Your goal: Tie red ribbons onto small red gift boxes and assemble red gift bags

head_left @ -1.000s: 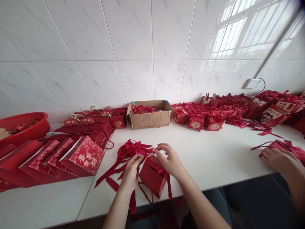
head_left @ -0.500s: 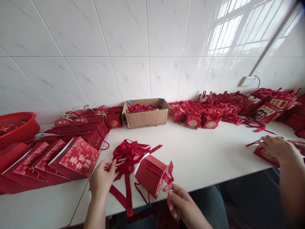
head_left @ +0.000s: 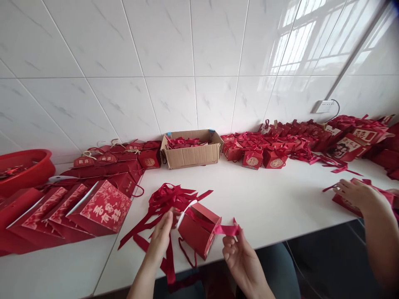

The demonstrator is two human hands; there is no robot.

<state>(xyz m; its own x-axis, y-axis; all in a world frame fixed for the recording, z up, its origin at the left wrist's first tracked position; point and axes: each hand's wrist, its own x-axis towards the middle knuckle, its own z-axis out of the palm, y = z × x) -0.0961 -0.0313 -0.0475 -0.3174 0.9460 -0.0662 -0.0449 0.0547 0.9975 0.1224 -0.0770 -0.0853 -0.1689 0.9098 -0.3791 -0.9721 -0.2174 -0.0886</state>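
Note:
A small red gift box (head_left: 197,232) lies tilted near the table's front edge, its top open and a white rim on its left side. Dark red ribbon runs through it, and a ribbon end (head_left: 227,230) sticks out on the right. My right hand (head_left: 241,257) pinches that end between thumb and fingers. Beside the box's left side is my left hand (head_left: 162,234), fingers stretched toward the white rim; whether they touch it I cannot tell. A heap of loose red ribbons (head_left: 170,197) lies behind, some strips trailing under my left hand and over the edge.
Red paper bags (head_left: 99,207) and a red basin (head_left: 28,166) stand at the left. Against the tiled wall is a cardboard box (head_left: 193,154) of ribbons. Several finished-looking red boxes (head_left: 252,160) line the back right. At the right, another person's hands (head_left: 361,195) handle a red box.
My left hand has moved right from the ribbon heap to the gift box, and a ribbon strip now lies to the left. My right hand has taken the ribbon end and pulled it out rightward.

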